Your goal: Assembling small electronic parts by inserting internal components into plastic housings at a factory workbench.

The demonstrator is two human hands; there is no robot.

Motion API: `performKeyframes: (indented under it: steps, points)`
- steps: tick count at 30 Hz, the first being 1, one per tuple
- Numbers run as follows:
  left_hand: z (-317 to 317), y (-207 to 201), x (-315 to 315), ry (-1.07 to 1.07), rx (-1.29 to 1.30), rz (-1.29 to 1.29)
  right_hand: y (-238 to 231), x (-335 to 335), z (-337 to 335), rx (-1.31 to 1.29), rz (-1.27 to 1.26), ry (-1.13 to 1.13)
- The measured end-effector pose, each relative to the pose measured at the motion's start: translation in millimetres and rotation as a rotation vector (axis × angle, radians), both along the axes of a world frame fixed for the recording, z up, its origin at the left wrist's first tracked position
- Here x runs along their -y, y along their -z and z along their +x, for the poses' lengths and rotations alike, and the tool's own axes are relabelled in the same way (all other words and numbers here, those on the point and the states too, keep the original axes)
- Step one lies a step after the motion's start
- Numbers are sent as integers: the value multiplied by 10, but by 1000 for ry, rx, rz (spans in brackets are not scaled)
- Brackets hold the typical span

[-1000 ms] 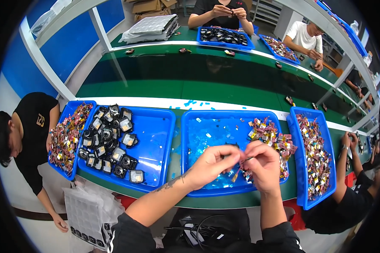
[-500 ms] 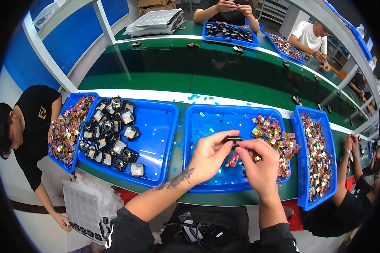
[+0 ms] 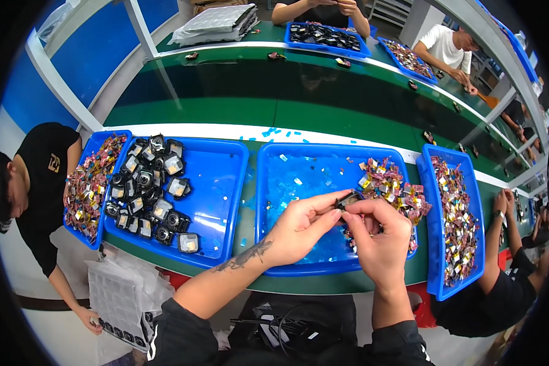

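Observation:
Over the middle blue tray [image 3: 264, 183], my left hand [image 3: 302, 229] grips a small black plastic housing [image 3: 349, 198] between thumb and fingers. The housing is tilted, showing a paler inside. My right hand [image 3: 381, 235] is closed in a pinch at its near right edge; the fingertips hide any smaller part there. Beneath my hands, the tray holds scattered blue film pieces [image 3: 287, 163] and, at its right, a heap of small pink circuit boards with yellow and silver bits [image 3: 387, 177].
A blue tray [image 3: 219, 201] at left carries similar black housings [image 3: 145, 179]. Narrower trays of circuit boards stand at far left [image 3: 94, 183] and right [image 3: 454, 219]. Beyond runs a green conveyor [image 3: 226, 91] with spaced parts. Co-workers sit left, right and opposite; metal posts [image 3: 61, 85] frame the bench.
The housing has tipped so more of its inside shows, with my right fingers closer against it. A pink board visible below my fingers earlier is now out of sight. The whole view shifted slightly.

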State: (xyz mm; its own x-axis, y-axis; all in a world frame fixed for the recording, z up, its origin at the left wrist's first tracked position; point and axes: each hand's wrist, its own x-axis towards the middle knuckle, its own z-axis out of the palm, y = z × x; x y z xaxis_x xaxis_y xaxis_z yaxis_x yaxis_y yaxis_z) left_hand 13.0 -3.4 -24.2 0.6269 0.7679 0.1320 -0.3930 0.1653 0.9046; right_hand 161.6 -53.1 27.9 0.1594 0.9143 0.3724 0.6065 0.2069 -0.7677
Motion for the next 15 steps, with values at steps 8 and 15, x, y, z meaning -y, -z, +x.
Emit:
performKeyframes:
  steps: [8,15]
  points:
    - [-3,23,1,-1,-49,60,-6,-14,48,58,6,-46]
    - [24,26,22,11,-67,42,45,-19,90,35,25,-51]
